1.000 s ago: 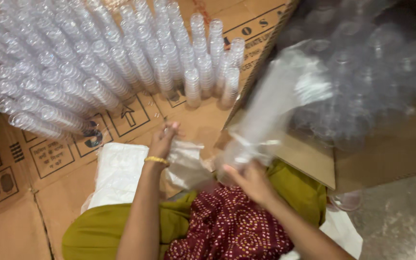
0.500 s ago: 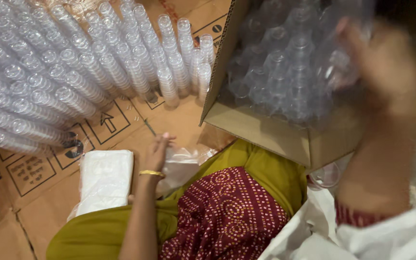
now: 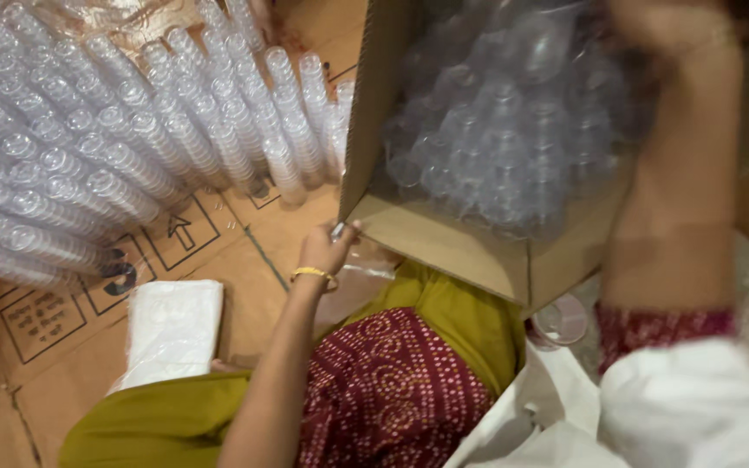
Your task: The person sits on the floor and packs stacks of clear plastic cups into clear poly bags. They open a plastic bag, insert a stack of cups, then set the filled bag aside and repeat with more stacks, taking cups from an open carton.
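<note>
Stacked cups (image 3: 132,156): many long rows of nested clear plastic cups lie side by side on the flattened cardboard sheets (image 3: 218,260) on the floor; judged from this, a large share is already laid out.
Cardboard box (image 3: 444,251): open and tipped toward the person, its inside filled with clear plastic cups (image 3: 513,147) behind a film liner; a good deal appears left to take out.
White bag stack (image 3: 171,329): flat pile of white plastic, lying on the cardboard beside the person's knee, untouched by either hand.
Loose cup (image 3: 561,321): one clear cup lies just below the box's lower corner.
Right hand (image 3: 678,26): raised high at the box's upper edge, forearm upright, blurred; whether it grips anything cannot be told.
Left hand (image 3: 327,247): reaches forward, bangle at the wrist, fingers curled and pinching crumpled clear film (image 3: 361,264) at the box's lower front edge.
</note>
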Tool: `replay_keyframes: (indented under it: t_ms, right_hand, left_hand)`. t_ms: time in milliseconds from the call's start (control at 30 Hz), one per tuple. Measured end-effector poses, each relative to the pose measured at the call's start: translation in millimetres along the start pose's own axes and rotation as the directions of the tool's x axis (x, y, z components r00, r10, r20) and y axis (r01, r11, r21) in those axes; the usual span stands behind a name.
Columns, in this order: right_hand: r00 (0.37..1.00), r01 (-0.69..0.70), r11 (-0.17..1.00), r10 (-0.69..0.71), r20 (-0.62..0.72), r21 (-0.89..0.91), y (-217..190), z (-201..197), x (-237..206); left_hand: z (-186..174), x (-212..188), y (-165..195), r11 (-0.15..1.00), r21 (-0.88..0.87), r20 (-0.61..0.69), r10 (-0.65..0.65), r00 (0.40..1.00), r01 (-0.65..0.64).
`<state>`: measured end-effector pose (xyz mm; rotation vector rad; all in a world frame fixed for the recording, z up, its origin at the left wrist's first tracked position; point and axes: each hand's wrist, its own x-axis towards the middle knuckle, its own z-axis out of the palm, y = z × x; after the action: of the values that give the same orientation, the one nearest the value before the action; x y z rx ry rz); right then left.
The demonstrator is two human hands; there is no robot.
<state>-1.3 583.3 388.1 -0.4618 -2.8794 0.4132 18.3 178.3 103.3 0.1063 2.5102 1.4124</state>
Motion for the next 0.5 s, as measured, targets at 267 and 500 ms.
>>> replay_keyframes:
  t_ms: [267, 500]
  right_hand:
    - [0.999, -0.048, 0.984, 0.05, 0.006, -0.173, 25.7, 54.2, 47.7]
    - [0.999, -0.034, 0.991, 0.038, 0.029, -0.132, 36.6, 69.6, 63.3]
  left_hand:
    - [5.2, 12.1, 10.1, 0.992, 0.105, -0.082, -0.066, 0.994, 0.074]
    - [4.3, 17.3, 29.4, 0.991, 0.128, -0.118, -0.023, 0.993, 0.038]
